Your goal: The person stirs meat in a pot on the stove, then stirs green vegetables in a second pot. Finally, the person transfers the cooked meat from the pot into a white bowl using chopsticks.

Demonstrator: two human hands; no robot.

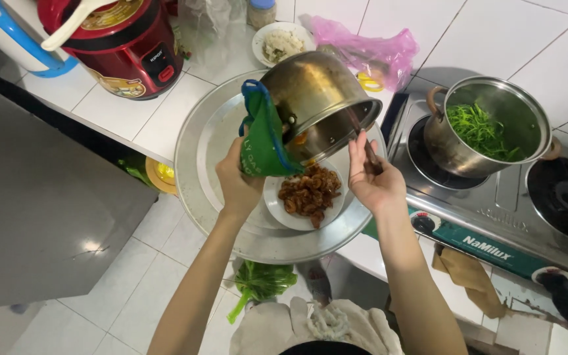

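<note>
My left hand (239, 183) grips a steel pot (317, 98) through a green cloth (264, 141) and holds it tilted on its side, mouth facing down and right. Brown cooked food (310, 192) lies heaped on a white plate (277, 205) right under the pot's mouth. My right hand (373, 177) holds a thin dark utensil (366, 148) whose tip reaches into the pot. The plate rests on a large round metal tray (195, 190) on the counter.
A gas stove (494, 223) at right carries a steel pot of green vegetables (488, 128) and a bare burner (567, 197). A red rice cooker (123, 46) stands at back left, a small bowl of white food (283, 43) and a pink plastic bag (369, 49) behind the tray.
</note>
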